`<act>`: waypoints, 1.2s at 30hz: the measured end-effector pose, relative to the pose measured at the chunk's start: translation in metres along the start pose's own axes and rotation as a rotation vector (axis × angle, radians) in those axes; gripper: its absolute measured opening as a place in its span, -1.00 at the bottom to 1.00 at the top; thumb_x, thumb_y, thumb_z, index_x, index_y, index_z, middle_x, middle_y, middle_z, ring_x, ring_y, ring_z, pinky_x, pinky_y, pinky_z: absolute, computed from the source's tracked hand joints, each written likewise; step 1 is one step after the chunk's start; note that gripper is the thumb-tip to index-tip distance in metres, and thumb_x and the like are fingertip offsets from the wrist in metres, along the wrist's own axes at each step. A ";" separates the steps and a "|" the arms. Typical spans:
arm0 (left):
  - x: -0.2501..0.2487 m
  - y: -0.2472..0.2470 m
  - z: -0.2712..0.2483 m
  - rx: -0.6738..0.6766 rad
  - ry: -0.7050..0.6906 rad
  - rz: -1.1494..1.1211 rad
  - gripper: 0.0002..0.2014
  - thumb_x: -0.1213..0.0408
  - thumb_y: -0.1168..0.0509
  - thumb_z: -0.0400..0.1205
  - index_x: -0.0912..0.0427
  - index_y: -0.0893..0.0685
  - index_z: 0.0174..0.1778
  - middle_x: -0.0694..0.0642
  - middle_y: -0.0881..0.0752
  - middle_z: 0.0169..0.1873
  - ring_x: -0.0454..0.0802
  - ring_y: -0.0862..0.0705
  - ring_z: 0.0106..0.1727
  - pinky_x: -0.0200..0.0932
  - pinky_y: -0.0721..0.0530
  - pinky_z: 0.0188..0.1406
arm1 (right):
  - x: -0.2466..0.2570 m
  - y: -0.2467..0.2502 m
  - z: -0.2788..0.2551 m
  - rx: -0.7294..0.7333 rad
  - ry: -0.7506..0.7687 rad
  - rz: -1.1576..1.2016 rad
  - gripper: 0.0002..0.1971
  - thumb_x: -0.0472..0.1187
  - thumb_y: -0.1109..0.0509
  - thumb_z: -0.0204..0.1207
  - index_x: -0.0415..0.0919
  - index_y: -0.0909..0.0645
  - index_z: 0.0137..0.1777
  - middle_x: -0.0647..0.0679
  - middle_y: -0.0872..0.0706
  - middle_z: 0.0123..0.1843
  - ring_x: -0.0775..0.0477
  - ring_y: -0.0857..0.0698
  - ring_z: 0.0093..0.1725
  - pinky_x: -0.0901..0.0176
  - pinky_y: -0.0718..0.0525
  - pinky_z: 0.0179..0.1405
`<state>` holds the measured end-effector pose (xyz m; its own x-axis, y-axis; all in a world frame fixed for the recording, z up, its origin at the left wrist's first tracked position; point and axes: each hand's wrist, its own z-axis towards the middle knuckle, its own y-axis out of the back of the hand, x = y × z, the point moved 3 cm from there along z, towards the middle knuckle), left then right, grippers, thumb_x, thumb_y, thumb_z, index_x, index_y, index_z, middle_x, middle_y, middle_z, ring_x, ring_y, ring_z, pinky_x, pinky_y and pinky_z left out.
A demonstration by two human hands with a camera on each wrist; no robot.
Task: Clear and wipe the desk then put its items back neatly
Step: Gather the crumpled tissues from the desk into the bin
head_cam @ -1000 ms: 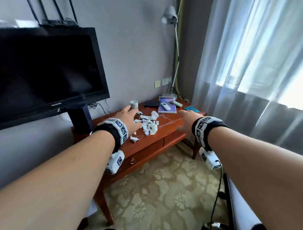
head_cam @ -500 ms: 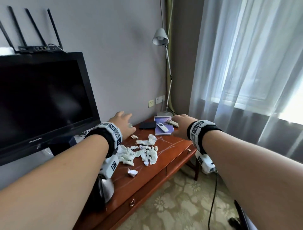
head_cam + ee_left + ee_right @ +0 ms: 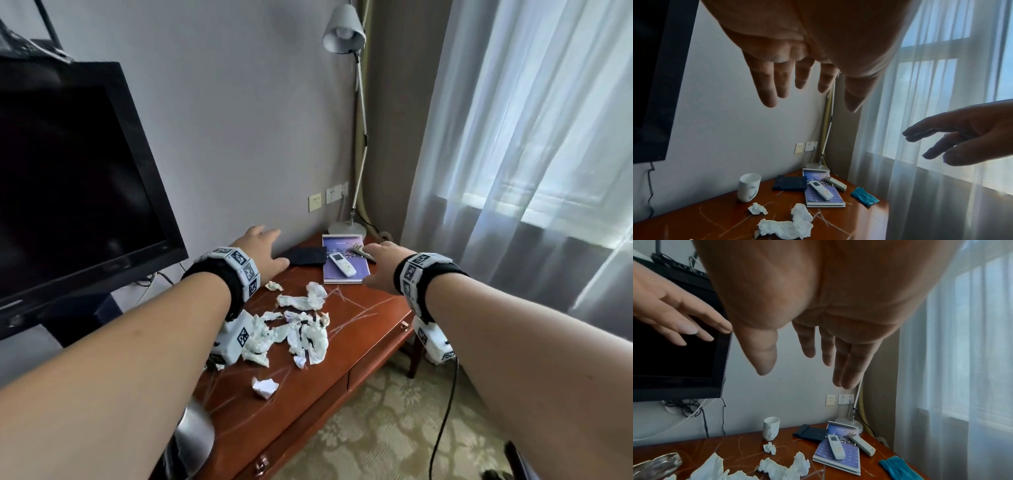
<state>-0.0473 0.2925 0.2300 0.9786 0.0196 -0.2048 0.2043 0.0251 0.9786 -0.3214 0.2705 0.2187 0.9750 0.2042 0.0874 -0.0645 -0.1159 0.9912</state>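
Note:
Both of my hands hover open and hold nothing above the far end of the red-brown desk (image 3: 363, 329). My left hand (image 3: 265, 245) is over the white mug (image 3: 748, 187) and beside a dark flat case (image 3: 305, 255). My right hand (image 3: 380, 260) is above the purple booklet (image 3: 344, 274), which carries a white remote (image 3: 342, 263). A second remote (image 3: 861, 443) lies at the booklet's right edge. A teal cloth (image 3: 864, 196) sits near the desk's right corner. Several crumpled white tissues (image 3: 301, 329) litter the middle of the desk.
A black TV (image 3: 68, 192) stands at the left with cables behind it. A floor lamp's base (image 3: 346, 226) rests on the desk's back corner by the curtain (image 3: 513, 171). A shiny silver object (image 3: 657, 462) sits on the desk's left part.
I have stepped closer to the desk. Both hands moved forward from over the tissues toward the far end. They are still open and hold nothing.

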 end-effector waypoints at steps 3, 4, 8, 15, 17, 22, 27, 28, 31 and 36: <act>0.012 -0.018 0.030 0.030 0.088 0.005 -0.21 -0.14 -0.29 0.69 0.00 -0.15 0.80 0.13 -0.07 0.79 0.08 -0.15 0.78 -0.03 -0.21 0.71 | -0.005 -0.017 0.055 0.034 0.071 -0.022 -0.24 0.09 -0.44 0.58 -0.01 -0.28 0.74 -0.13 -0.42 0.67 -0.21 -0.50 0.58 -0.02 -0.56 0.48; 0.017 -0.023 0.040 0.029 0.122 0.005 -0.21 -0.15 -0.29 0.68 -0.01 -0.17 0.80 0.13 -0.09 0.79 0.09 -0.18 0.77 -0.03 -0.22 0.71 | -0.006 -0.023 0.074 0.044 0.100 -0.034 -0.25 0.15 -0.43 0.54 0.00 -0.33 0.71 -0.13 -0.45 0.66 -0.22 -0.49 0.58 -0.06 -0.55 0.50; 0.021 -0.035 0.067 0.022 0.226 0.013 -0.28 -0.12 -0.31 0.69 0.03 -0.28 0.75 0.15 -0.23 0.74 0.12 -0.30 0.72 -0.07 -0.26 0.65 | -0.010 -0.052 0.142 0.108 0.187 -0.049 -0.26 0.22 -0.46 0.48 -0.03 -0.43 0.62 -0.12 -0.51 0.61 -0.23 -0.51 0.56 -0.10 -0.52 0.53; 0.033 -0.097 0.085 0.156 0.350 0.006 -0.29 -0.07 -0.34 0.68 -0.04 -0.29 0.74 0.13 -0.23 0.74 0.11 -0.33 0.69 -0.12 -0.32 0.63 | -0.003 -0.118 0.205 0.314 0.256 -0.011 -0.32 0.09 -0.49 0.56 -0.02 -0.39 0.65 -0.18 -0.55 0.52 -0.29 -0.67 0.37 -0.10 -0.72 0.27; 0.042 -0.113 0.092 0.199 0.398 -0.014 -0.25 -0.10 -0.36 0.66 -0.06 -0.26 0.76 0.10 -0.18 0.76 0.07 -0.32 0.70 -0.13 -0.32 0.64 | 0.001 -0.135 0.217 0.364 0.277 -0.020 -0.37 0.09 -0.47 0.51 0.02 -0.44 0.57 -0.15 -0.56 0.47 -0.29 -0.69 0.29 -0.13 -0.75 0.19; 0.062 -0.147 0.118 0.278 0.439 -0.035 -0.23 -0.08 -0.39 0.63 -0.10 -0.26 0.76 0.09 -0.18 0.75 0.07 -0.42 0.63 -0.11 -0.42 0.59 | 0.008 -0.163 0.251 0.421 0.271 -0.032 -0.32 0.13 -0.47 0.49 0.05 -0.41 0.61 -0.15 -0.53 0.50 -0.29 -0.68 0.33 -0.16 -0.75 0.23; 0.094 -0.171 0.143 0.353 0.543 -0.039 -0.23 -0.03 -0.40 0.61 -0.07 -0.27 0.74 0.20 -0.32 0.61 0.20 -0.61 0.41 -0.01 -0.63 0.39 | 0.015 -0.184 0.278 0.477 0.252 -0.073 -0.26 0.14 -0.46 0.53 0.05 -0.33 0.69 -0.17 -0.45 0.59 -0.29 -0.65 0.40 -0.12 -0.72 0.29; 0.101 -0.174 0.147 0.363 0.564 -0.047 -0.23 -0.02 -0.40 0.61 -0.06 -0.28 0.74 0.22 -0.32 0.59 0.22 -0.62 0.39 0.00 -0.64 0.37 | 0.016 -0.188 0.282 0.490 0.243 -0.071 -0.27 0.14 -0.45 0.55 0.04 -0.32 0.70 -0.18 -0.43 0.60 -0.29 -0.65 0.40 -0.11 -0.72 0.29; 0.126 -0.178 0.169 0.346 0.599 -0.073 -0.25 0.00 -0.41 0.59 -0.06 -0.32 0.73 0.23 -0.34 0.57 0.25 -0.62 0.39 0.03 -0.64 0.37 | 0.026 -0.195 0.305 0.496 0.210 -0.070 -0.28 0.13 -0.42 0.60 0.04 -0.28 0.71 -0.20 -0.37 0.61 -0.31 -0.66 0.37 -0.08 -0.70 0.24; 0.158 -0.193 0.191 0.353 0.635 -0.119 -0.26 0.01 -0.41 0.56 -0.06 -0.37 0.70 0.24 -0.35 0.56 0.25 -0.63 0.36 0.03 -0.65 0.34 | 0.041 -0.220 0.325 0.534 0.098 -0.066 -0.19 0.19 -0.41 0.60 0.01 -0.17 0.76 -0.22 -0.29 0.66 -0.34 -0.61 0.45 -0.11 -0.63 0.36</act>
<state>0.0730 0.0998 0.0127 0.7687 0.6143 -0.1779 0.4086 -0.2577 0.8756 -0.1986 -0.0113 -0.0282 0.9474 0.3142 0.0607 0.1378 -0.5717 0.8088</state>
